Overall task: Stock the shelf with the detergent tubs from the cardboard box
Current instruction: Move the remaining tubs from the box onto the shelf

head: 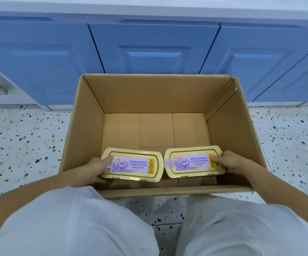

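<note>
Holding both low at the near end of the cardboard box [155,93], you've got left hand [94,169] curled round the left tub [132,164], thumb on lid, right hand [230,163] same on the right tub [193,161]; lift level, clear the near wall

We're looking steeply down from the one head-worn camera, facing forward over the person's knees [72,224] into the open cardboard box [156,97] close beneath us. Blue cabinet doors [153,47] are filling the top of the wide-angle view, terrazzo floor [20,141] flanking the box, and the lens is curving the edges.
</note>
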`<act>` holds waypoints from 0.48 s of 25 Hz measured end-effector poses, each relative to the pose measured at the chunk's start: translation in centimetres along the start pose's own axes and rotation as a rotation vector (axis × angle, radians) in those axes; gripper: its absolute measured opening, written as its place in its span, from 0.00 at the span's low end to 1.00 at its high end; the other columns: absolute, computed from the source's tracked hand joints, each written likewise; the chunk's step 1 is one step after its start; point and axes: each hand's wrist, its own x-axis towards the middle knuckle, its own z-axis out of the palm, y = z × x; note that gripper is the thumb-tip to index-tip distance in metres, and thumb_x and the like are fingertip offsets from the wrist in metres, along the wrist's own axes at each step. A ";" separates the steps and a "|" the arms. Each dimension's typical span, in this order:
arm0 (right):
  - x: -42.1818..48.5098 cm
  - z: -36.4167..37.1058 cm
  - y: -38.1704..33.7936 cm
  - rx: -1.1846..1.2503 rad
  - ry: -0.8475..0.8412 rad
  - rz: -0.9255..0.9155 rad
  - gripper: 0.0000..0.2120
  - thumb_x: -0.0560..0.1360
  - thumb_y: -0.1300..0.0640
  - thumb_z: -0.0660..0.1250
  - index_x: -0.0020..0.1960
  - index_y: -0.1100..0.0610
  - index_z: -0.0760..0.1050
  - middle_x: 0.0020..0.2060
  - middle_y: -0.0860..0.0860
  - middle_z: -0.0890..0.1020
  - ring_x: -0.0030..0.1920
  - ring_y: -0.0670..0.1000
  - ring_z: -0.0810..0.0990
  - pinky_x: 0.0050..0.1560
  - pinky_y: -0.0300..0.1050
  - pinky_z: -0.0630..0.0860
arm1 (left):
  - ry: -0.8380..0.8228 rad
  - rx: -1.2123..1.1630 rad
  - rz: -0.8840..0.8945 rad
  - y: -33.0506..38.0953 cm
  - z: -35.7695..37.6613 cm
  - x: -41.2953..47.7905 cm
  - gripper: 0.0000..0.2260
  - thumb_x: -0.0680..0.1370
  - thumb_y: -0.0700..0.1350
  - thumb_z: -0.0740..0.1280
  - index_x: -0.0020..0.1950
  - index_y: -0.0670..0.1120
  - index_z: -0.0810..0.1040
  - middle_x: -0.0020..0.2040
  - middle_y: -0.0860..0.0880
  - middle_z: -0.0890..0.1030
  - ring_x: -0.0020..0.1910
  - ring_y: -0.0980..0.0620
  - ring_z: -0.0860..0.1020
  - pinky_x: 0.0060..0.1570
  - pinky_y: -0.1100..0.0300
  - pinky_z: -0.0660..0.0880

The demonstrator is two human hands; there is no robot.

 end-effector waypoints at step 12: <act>-2.3 0.3 0.0 -0.208 0.342 -0.300 0.16 0.77 0.52 0.61 0.36 0.61 0.75 0.35 0.57 0.79 0.39 0.57 0.76 0.37 0.45 0.67 | 0.067 -0.138 0.168 0.4 -0.4 -1.3 0.13 0.78 0.45 0.64 0.53 0.36 0.75 0.39 0.42 0.79 0.36 0.46 0.77 0.21 0.59 0.77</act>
